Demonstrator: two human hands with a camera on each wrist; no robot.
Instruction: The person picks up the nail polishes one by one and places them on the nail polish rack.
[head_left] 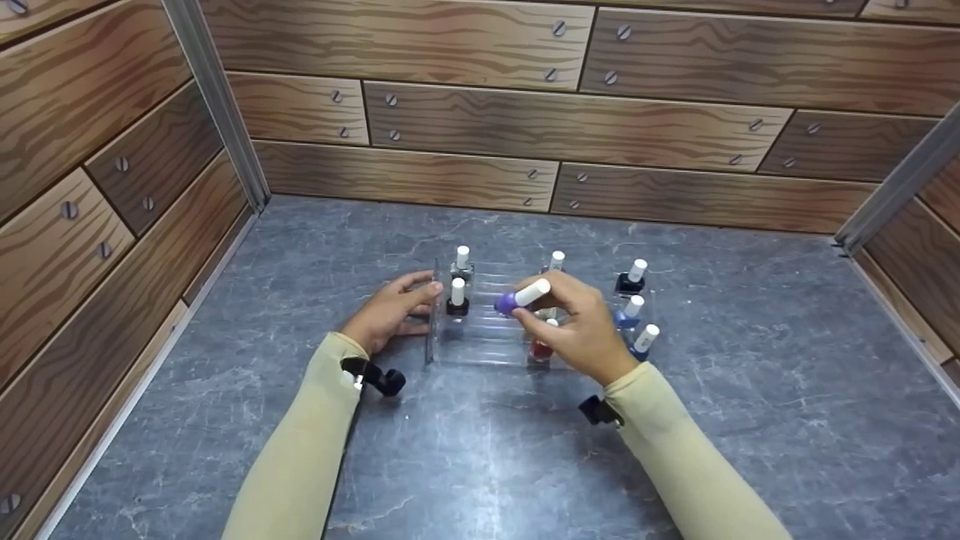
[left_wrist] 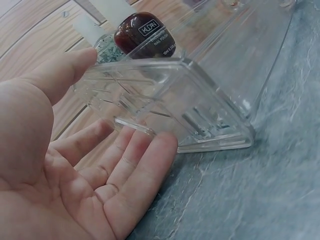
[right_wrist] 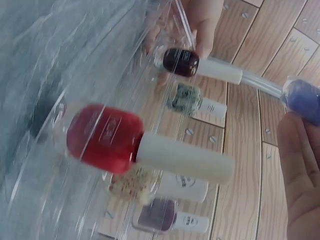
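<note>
My right hand [head_left: 589, 322] pinches a purple nail polish bottle [head_left: 510, 303] with a white cap, tilted above the clear plastic rack [head_left: 487, 354]. My left hand [head_left: 390, 307] is at the rack's left end. In the left wrist view its thumb lies by the top edge of the end panel [left_wrist: 200, 90], and the extended fingers reach along its lower part. Beside that panel stand a dark red nail polish bottle [left_wrist: 145, 37] and a glitter bottle [head_left: 462, 271]. A red bottle [right_wrist: 107, 137] stands in the rack below my right hand.
At the rack's right end are a black bottle [head_left: 630, 283], a blue bottle [head_left: 627, 319] and a dark blue bottle [head_left: 641, 346]. Behind the red one, a gold-flecked bottle [right_wrist: 135, 185] and a mauve bottle [right_wrist: 156, 215] stand. Wood-patterned walls [head_left: 465, 112] enclose the grey marbled table [head_left: 450, 465].
</note>
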